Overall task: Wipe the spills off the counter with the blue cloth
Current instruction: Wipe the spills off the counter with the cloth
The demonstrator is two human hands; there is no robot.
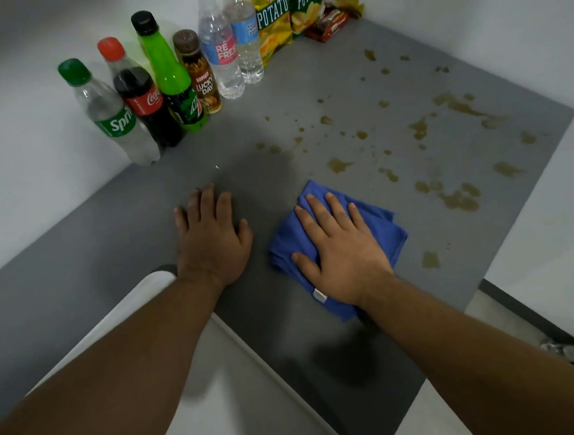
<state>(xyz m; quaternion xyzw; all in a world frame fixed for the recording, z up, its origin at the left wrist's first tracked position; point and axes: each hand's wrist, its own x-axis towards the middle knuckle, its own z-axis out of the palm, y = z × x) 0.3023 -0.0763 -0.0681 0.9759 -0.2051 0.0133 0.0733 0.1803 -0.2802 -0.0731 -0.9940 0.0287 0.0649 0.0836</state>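
Observation:
A folded blue cloth (379,225) lies on the grey counter (303,89), with my right hand (339,247) pressed flat on top of it, fingers spread. My left hand (211,237) rests flat and empty on the bare counter just left of the cloth. Brownish-yellow spills (455,197) are scattered over the counter beyond and to the right of the cloth, in several drops and larger patches, one patch (430,260) close to the cloth's right side. The counter around my left hand shows no stains.
Several drink bottles (153,101) stand in a row along the back left wall. Potato chip bags (273,16) and a small red packet (329,25) sit in the far corner. The counter's right edge (524,198) and a white surface below my arms border the area.

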